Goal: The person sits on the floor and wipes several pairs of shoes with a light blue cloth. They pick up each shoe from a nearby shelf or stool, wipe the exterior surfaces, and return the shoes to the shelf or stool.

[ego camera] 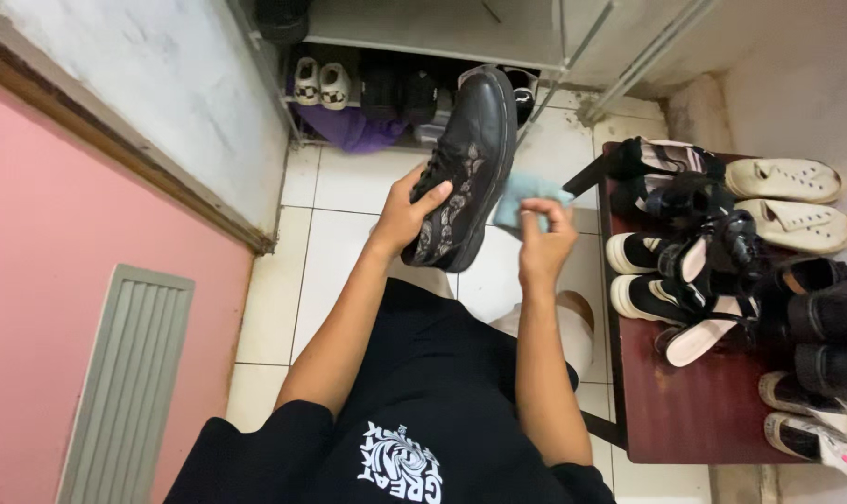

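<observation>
My left hand grips a black lace-up shoe with a patterned side panel, holding it up with the toe pointing away from me. My right hand pinches a light blue cloth right beside the shoe's sole edge. Both arms reach out over my black shirt and shorts above the white tiled floor.
A dark red bench at the right carries several pairs of shoes, white and black. A low shelf ahead holds more footwear and a purple item. A pink door with a grey vent stands at the left.
</observation>
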